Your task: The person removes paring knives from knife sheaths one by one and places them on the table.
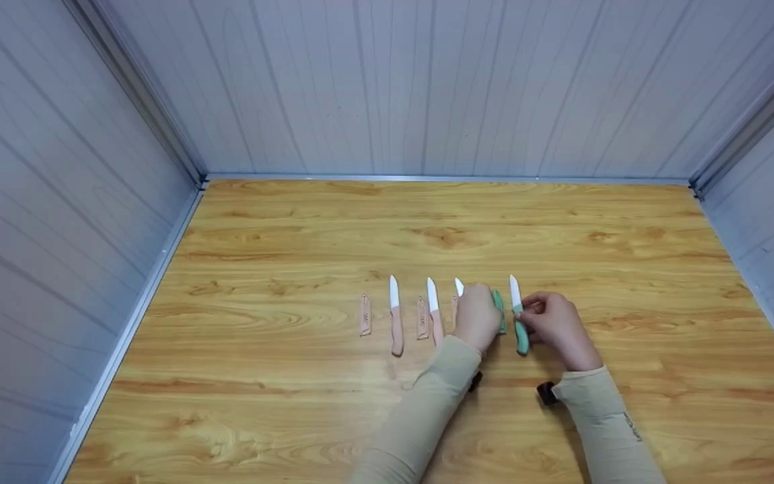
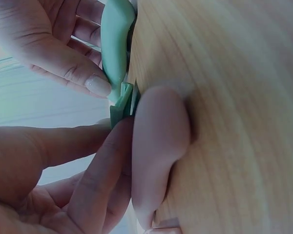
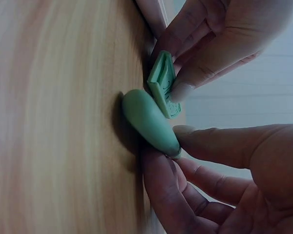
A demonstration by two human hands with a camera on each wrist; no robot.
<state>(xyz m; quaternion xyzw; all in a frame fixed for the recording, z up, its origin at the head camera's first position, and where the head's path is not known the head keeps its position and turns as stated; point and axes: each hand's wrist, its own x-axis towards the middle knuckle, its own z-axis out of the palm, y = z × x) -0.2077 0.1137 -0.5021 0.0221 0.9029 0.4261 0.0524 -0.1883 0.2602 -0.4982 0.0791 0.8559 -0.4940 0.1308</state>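
My left hand pinches a green knife sheath between thumb and fingers, low over the wooden table. Just to the right, my right hand pinches the green handle of a white-bladed knife, whose blade points away from me. Sheath and knife lie side by side, apart in the head view. Close to the left hand's fingers is a pink knife handle; in the head view that hand hides most of this third knife, leaving its white blade tip showing.
Left of the hands, two pink-handled knives lie with blades pointing away. Pink sheaths lie beside them, and another shows partly by the left hand. Pale panel walls enclose the table at back and sides.
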